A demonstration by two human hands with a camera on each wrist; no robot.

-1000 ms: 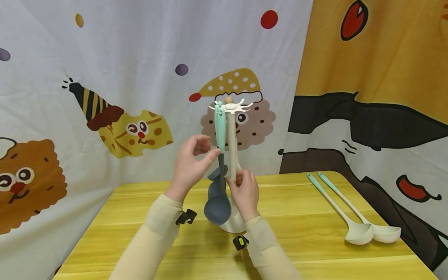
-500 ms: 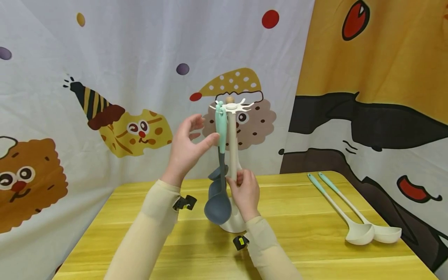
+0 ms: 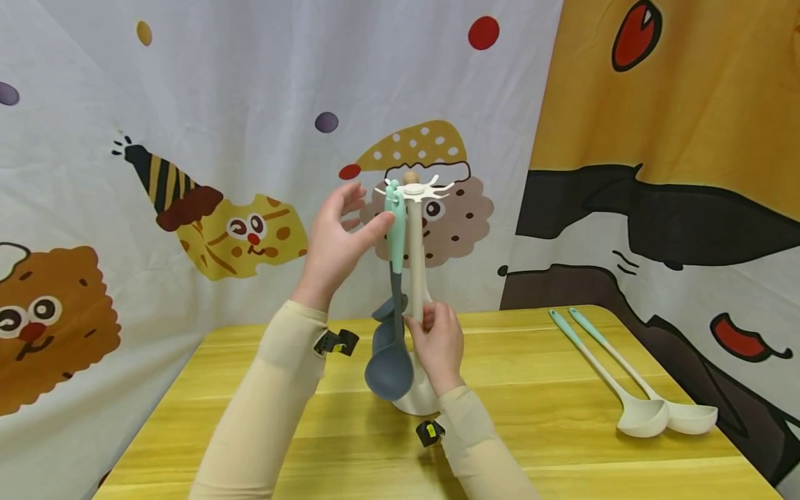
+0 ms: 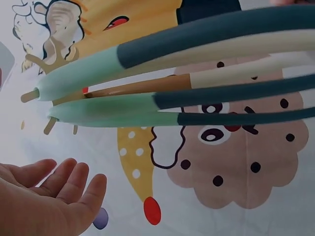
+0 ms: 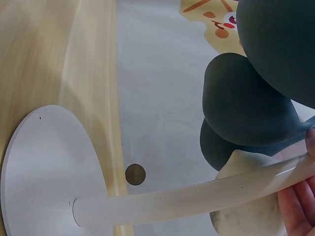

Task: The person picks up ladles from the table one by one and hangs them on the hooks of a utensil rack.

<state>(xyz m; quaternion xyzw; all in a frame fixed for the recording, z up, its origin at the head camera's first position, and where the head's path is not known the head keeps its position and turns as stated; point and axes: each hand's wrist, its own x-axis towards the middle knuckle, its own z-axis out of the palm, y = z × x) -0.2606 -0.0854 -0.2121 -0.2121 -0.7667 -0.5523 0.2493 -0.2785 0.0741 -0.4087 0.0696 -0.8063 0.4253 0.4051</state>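
A cream utensil stand (image 3: pixel 415 264) rises from the table, with a ring of white hooks (image 3: pixel 434 189) on top. Several dark grey ladles (image 3: pixel 389 375) with mint handles (image 3: pixel 397 243) hang on its left side. My right hand (image 3: pixel 440 344) grips the pole low down; in the right wrist view its fingers (image 5: pixel 298 204) curl round it, by a ladle's neck. My left hand (image 3: pixel 334 246) is raised beside the handles, fingers loosely spread. The left wrist view shows that hand (image 4: pixel 54 201) apart from the handles, holding nothing. A pale utensil bowl (image 5: pixel 251 196) hangs behind the pole.
Two cream ladles (image 3: pixel 644 417) with mint handles lie side by side at the right of the wooden table (image 3: pixel 512 430). The stand's round white base (image 5: pixel 49 167) sits on the tabletop. A printed cloth (image 3: pixel 250 90) hangs behind.
My left hand has risen along the mint handles toward the hooks, its fingers staying loose. The right hand keeps its grip on the pole, and the hanging ladles stay practically still.
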